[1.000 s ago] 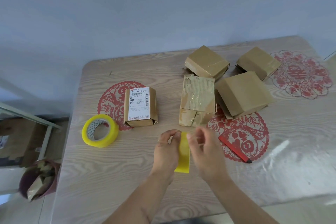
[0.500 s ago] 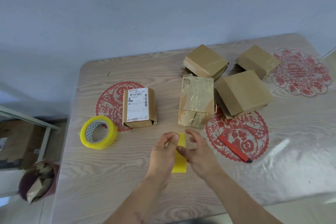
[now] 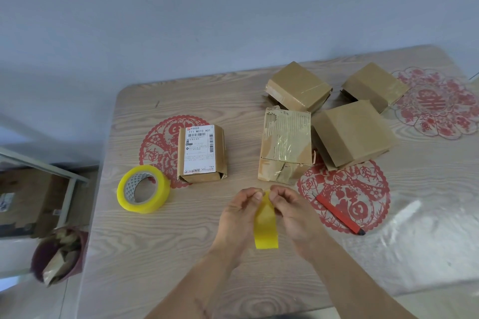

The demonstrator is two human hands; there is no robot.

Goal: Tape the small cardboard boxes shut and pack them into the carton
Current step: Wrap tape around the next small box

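Observation:
Between my hands hangs a cut strip of yellow tape (image 3: 266,228). My left hand (image 3: 237,217) and my right hand (image 3: 293,215) both pinch its top end, just in front of a torn small box (image 3: 285,144). A labelled small box (image 3: 201,153) lies to the left of the torn one. Three more small brown boxes sit behind and to the right (image 3: 298,85) (image 3: 373,85) (image 3: 352,132). The yellow tape roll (image 3: 143,189) lies at the left of the table. No carton shows on the table.
A red utility knife (image 3: 339,213) lies on a red paper cutout to the right of my hands. The wooden table (image 3: 155,254) has a glossy cover. Off its left edge stand a cardboard box (image 3: 28,199) under a rack and a dark bin (image 3: 59,254) holding scraps.
My hands have come closer together and lifted slightly toward the torn box, both now pinching the strip's top end. The boxes, roll and knife have not moved.

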